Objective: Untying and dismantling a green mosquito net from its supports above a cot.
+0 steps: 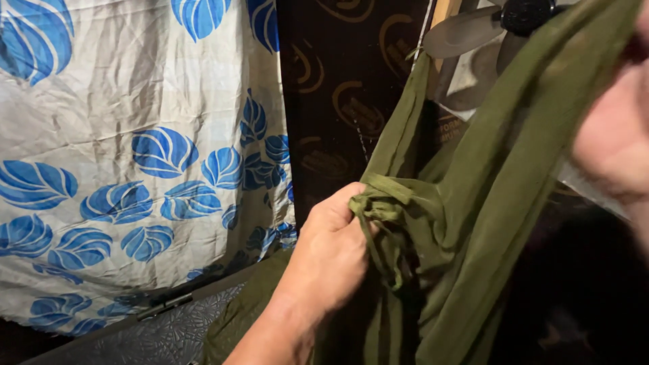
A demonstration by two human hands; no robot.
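An olive-green thin cloth (473, 203) hangs in folds across the right half of the view. My left hand (331, 253) pinches a bunched, knotted part of it near the middle, fingers closed on the fabric. At the right edge my right hand (612, 135) is close to the camera and blurred; it holds the upper stretch of the same cloth taut, running up toward the top right corner.
A white sheet with blue leaf shapes (135, 155) hangs on the left. Behind the cloth is a dark patterned panel (345, 88). A small fan (500, 27) shows at top right. A dark textured surface with a latch (162, 318) lies at bottom left.
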